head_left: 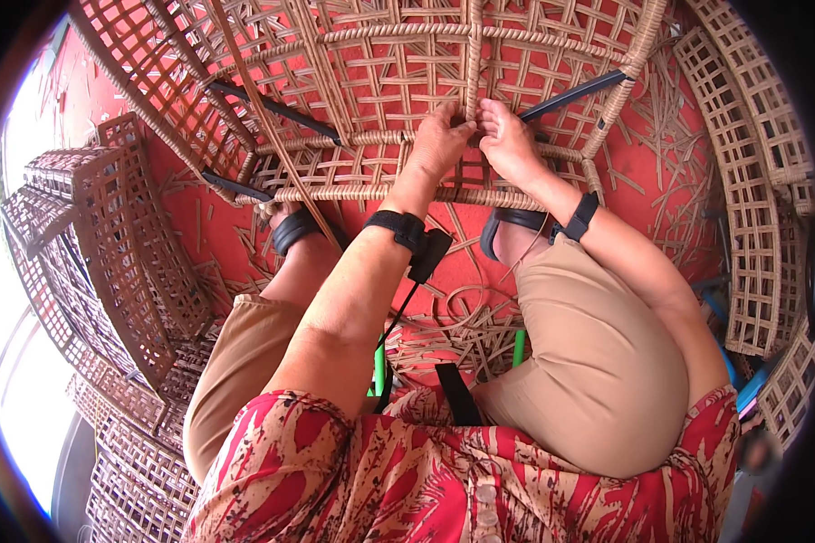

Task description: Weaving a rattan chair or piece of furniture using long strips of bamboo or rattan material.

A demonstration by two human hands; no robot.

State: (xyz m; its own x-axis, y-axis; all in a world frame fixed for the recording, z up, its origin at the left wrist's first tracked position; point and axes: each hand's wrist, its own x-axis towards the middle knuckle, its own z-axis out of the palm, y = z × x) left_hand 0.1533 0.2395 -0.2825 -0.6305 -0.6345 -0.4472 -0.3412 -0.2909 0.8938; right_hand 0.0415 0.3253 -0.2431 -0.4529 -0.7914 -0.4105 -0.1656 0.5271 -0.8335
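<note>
A large woven wicker frame with cord-wrapped edges stands in front of me, its lower bar across my feet. My left hand is at the foot of the frame's wrapped upright rib, thumb and fingers drawn together. Just right of it, my right hand faces it with bent fingers close to the same rib. Whatever thin piece lies between the fingertips is too small to make out. A long loose wicker strip slants down across the frame on the left, away from both hands.
Dark braces cross the frame's corners. Finished-looking lattice pieces stack at the left and right. Cut strips litter the red floor between and around my feet. Bright green bars show below my knees.
</note>
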